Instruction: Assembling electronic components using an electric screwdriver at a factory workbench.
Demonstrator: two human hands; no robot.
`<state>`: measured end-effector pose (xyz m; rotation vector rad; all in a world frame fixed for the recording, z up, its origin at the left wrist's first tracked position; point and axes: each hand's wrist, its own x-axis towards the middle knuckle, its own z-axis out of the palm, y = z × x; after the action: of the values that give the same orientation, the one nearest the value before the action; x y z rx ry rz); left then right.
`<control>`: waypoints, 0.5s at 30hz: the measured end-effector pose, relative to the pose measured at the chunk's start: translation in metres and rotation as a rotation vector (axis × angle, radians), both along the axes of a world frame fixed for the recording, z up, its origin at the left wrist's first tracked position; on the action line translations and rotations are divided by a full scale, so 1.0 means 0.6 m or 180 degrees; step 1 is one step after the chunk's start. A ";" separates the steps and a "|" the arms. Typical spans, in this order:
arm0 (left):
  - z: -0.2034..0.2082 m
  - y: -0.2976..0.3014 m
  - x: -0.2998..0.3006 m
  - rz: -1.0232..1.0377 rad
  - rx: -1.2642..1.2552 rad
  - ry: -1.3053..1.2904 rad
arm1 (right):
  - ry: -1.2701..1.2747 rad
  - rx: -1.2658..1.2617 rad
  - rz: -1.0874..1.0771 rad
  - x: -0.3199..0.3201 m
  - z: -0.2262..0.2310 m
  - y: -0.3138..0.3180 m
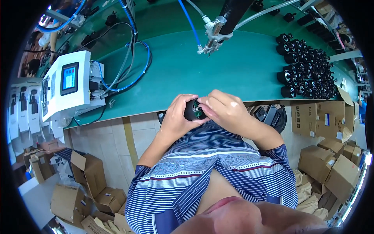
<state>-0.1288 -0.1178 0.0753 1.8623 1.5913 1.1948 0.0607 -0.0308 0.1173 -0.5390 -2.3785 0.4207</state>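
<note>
My left hand wraps around a small black round part with a green circuit board showing in its open face. My right hand closes over the same part from the right, fingertips on the board. Both hands hold it just in front of the near edge of the green workbench, above my striped shirt. A suspended tool with a metal tip hangs over the bench beyond my hands, with a blue hose running to it.
A white control box with a small screen stands on the bench's left, with blue and grey cables looping beside it. Several black round parts are stacked at the right. Cardboard boxes sit on the floor at right and lower left.
</note>
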 end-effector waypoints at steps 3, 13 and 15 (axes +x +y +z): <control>0.004 0.009 0.004 -0.0037 -0.0053 0.0010 | -0.0115 0.0084 0.0108 0.008 0.000 0.009; -0.015 0.030 -0.009 -0.0218 -0.0041 -0.0084 | -0.0172 -0.0035 0.0158 0.003 -0.016 0.023; -0.019 0.035 -0.011 -0.0271 0.0038 -0.0172 | -0.0063 -0.0135 0.0147 -0.001 -0.018 0.027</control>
<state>-0.1352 -0.0970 0.0641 1.8696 1.4642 1.2097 0.0603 -0.0148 0.1067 -0.5104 -2.4095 0.4895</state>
